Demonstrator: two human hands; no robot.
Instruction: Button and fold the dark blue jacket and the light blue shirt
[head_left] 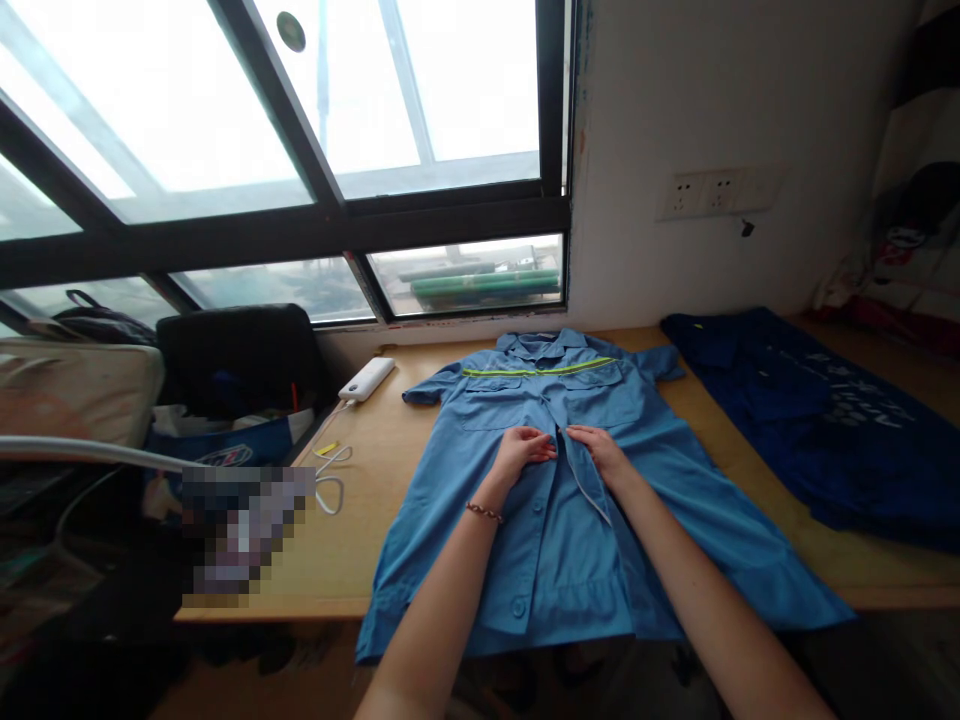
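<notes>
A light blue short-sleeved shirt lies spread on the wooden table, its collar toward the wall and its hem hanging slightly over the front edge. A yellow-green stripe crosses the chest above two pockets. Below the chest the front is parted, with buttons showing along the left edge. My left hand, with a beaded bracelet on the wrist, pinches the left front edge. My right hand grips the opposite edge and lifts it a little, so the flap stands partly raised. The fingertips of both hands are close together.
A dark blue folded garment with white print lies to the right. At the left are a white power bank and its cable. A black chair back and bags stand beyond the table's left edge. Wall sockets are above.
</notes>
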